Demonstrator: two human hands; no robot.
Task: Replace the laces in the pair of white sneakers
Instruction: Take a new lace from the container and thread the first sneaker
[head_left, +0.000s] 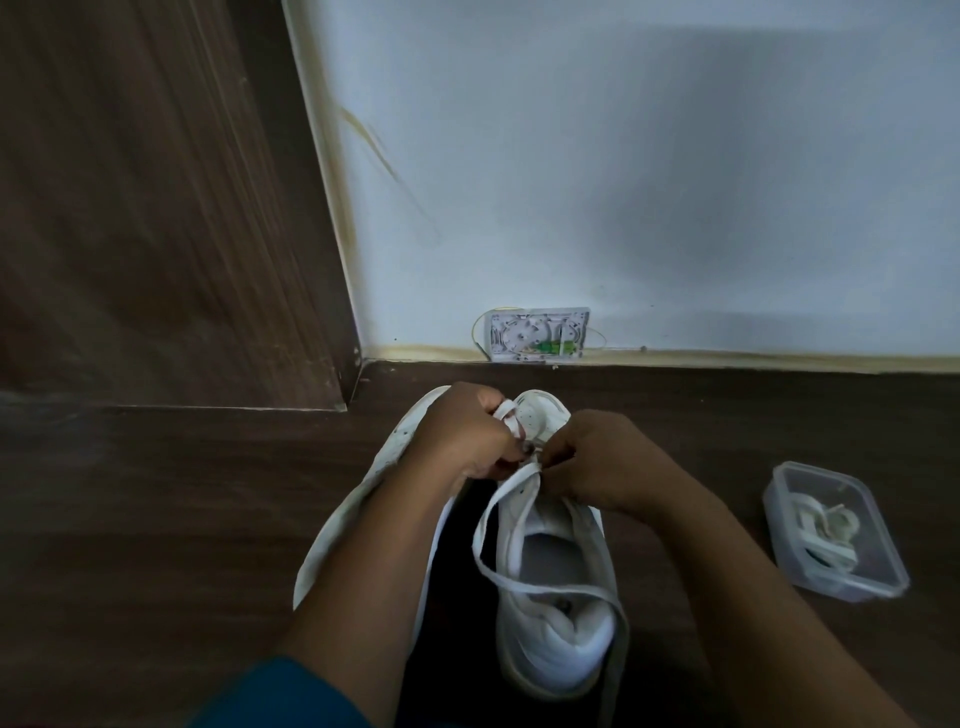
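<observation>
Sneaker (553, 634) is standing on the floor (156, 519), heel toward the camera, toe pointing at the wall (623, 182). All positions below are given relative to this sneaker.

- Left hand (457, 436): hovering over the toe end, on the left side. Fingers are curling in tight; thumb and forefinger are pinching a small loop of white lace (485, 540) just above the eyelets. Grip closed on the lace.
- Right hand (597, 462): sitting over the toe end, on the right side, close to the left hand. Fingers are curling in, and the fingertips are nipping the same lace where the strand is meeting the eyelet rows. Grip closed on the lace; the exact contact is partly hidden by the knuckles.
- Lace: one loose strand is running from the pinch point back along the left edge of the opening, crossing over the heel collar, then trailing down past the right of the heel.
- Second sneaker (358, 519): lying just beside the left flank, mostly under the left forearm.
- Plastic box (878, 556): sitting on the floor well to the right, lid off, holding a bundle of spare laces (821, 525).
- Wall socket (537, 332): sitting beyond the toe, low on the wall
</observation>
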